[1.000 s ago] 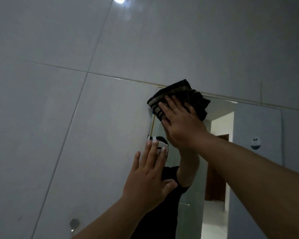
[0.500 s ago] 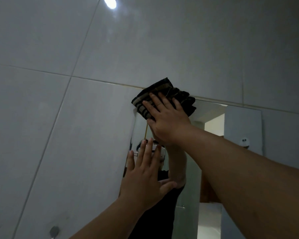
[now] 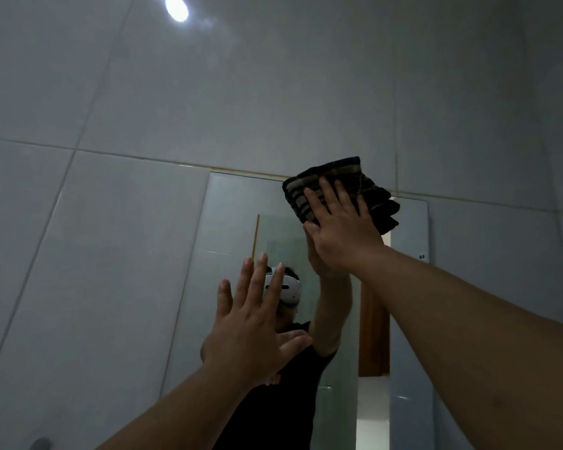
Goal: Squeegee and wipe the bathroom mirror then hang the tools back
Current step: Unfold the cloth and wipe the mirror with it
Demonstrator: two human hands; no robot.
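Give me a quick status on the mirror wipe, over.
Right hand flat, pressing folded striped cloth onto mirror top edge. Left hand open, empty, fingers spread. No squeegee in view. Nothing in the way.

tiled wall (image 3: 111,222), mirror (image 3: 228,222) mounted, cloth (image 3: 338,177) against it

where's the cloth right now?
In the head view, the folded dark striped cloth is pressed flat against the mirror under the right hand, at the mirror's top edge, right of centre, above the open left hand.
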